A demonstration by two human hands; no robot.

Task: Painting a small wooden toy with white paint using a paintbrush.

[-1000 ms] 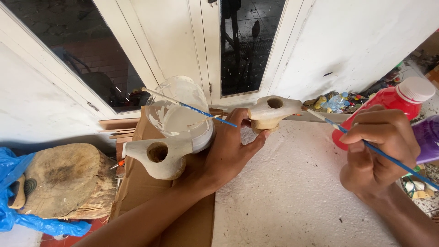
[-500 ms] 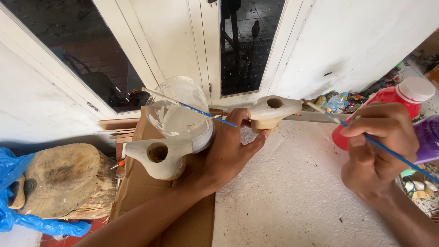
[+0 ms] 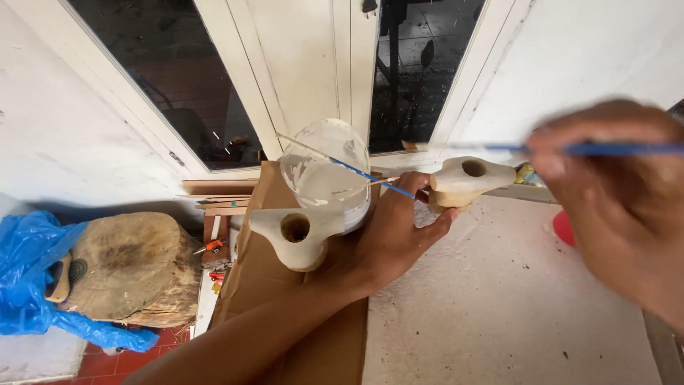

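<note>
The left hand (image 3: pixel 388 239) curls shut around the middle of a pale, smooth carved wooden piece (image 3: pixel 299 235) with rounded ends, each bored with a round hole, held over brown cardboard (image 3: pixel 263 285) beside a rough white tabletop (image 3: pixel 499 299). A clear, paint-smeared plastic jar (image 3: pixel 324 175) stands just behind it, a thin blue brush (image 3: pixel 370 175) leaning across its rim. The right hand (image 3: pixel 623 207), blurred and close, pinches another slim blue paintbrush (image 3: pixel 613 150) between closed fingers; a weathered log stump (image 3: pixel 132 267) rests on blue plastic sheet (image 3: pixel 28 278).
</note>
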